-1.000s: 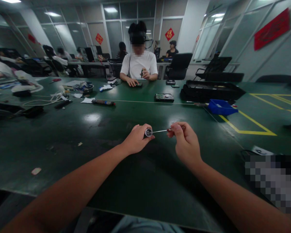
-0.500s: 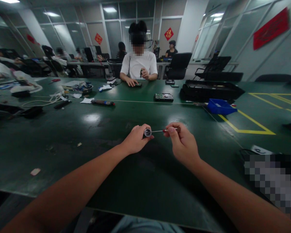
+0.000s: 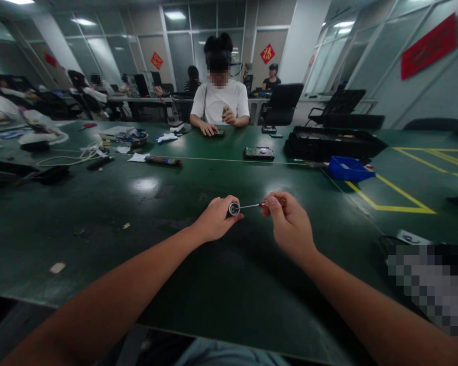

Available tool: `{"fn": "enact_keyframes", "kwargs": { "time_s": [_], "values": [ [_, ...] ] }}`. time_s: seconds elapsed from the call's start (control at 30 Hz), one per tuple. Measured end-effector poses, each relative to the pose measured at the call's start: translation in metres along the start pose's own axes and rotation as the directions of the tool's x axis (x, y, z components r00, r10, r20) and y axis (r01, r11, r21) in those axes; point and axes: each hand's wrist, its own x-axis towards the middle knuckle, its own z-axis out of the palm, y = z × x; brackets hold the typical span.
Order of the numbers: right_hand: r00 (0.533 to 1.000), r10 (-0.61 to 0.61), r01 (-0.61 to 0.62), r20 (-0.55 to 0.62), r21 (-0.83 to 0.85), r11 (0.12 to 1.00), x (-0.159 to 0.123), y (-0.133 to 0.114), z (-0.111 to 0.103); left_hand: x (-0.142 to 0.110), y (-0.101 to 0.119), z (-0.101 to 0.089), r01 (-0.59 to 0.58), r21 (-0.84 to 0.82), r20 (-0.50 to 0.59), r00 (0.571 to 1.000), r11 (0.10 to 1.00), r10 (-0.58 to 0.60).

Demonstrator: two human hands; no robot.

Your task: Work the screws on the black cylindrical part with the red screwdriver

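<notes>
My left hand [image 3: 215, 219] is wrapped round a dark cylinder [image 3: 234, 209] with a pale round rim, its open end facing right and toward me. Most of its body is hidden by my fingers. In my right hand [image 3: 290, 221] is a screwdriver [image 3: 262, 204] with a reddish, partly see-through handle and a thin metal shaft. The shaft points left, and its tip is at the open end of the cylinder; I cannot tell how deep it reaches. Both hands are held above the green table [image 3: 213, 284].
Across the table a person [image 3: 220, 101] in a white shirt handles small parts. A circuit-board device [image 3: 259, 153], a black tray [image 3: 332, 144] and a blue bin [image 3: 349, 169] lie ahead and right. A dark pen-shaped tool [image 3: 163, 160] and cables [image 3: 72, 157] lie left.
The view has shifted slightly. Both hands keep their holds, and the screwdriver stays at the cylinder's mouth, with slightly more of its handle showing between my right fingers.
</notes>
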Motion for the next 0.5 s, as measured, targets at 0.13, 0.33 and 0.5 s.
{"fn": "enact_keyframes", "kwargs": {
  "time_s": [0.13, 0.33, 0.5],
  "values": [
    [0.997, -0.069, 0.073, 0.027, -0.187, 0.98, -0.0022, -0.0052, -0.0041, -0.0006, -0.0016, 0.001, -0.002, -0.008, 0.006, 1.0, 1.0, 0.002],
    [0.992, -0.119, 0.128, 0.051, -0.223, 0.966, -0.0028, -0.0052, -0.0039, -0.0007, -0.0028, 0.0013, -0.011, -0.013, 0.018, 1.0, 1.0, 0.011],
    [0.971, -0.191, 0.211, 0.142, -0.142, 0.967, -0.005, -0.0048, -0.0037, -0.0001, -0.0028, 0.0001, 0.007, -0.01, 0.022, 1.0, 1.0, -0.007]
  ]
}}
